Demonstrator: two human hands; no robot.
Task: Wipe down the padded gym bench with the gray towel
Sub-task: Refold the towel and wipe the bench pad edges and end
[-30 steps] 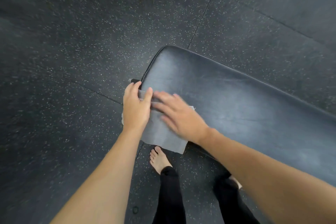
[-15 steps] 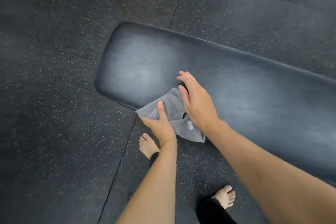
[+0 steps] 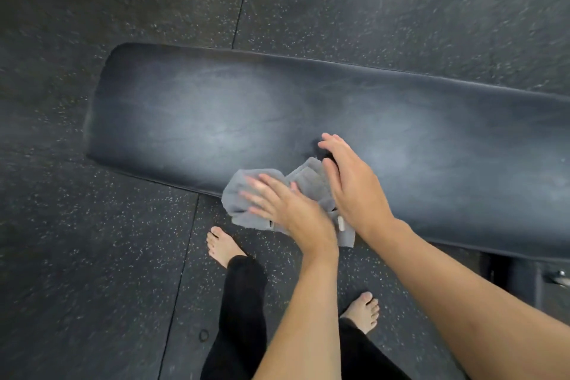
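The rubber floor (image 3: 92, 256) lies under everything; on it stands the padded bench (image 3: 200, 120), long and dark, with pale dull streaks on its left part, so I judge the wiping is in progress, though how much is clean cannot be told; the right stretch probably remains. The gray towel (image 3: 237, 194) is bunched at the near edge of the bench, partly hanging over it; the left hand (image 3: 287, 210) lies flat on it, fingers spread; the right hand (image 3: 354, 191) presses beside it, fingers extended, gripping nothing visibly.
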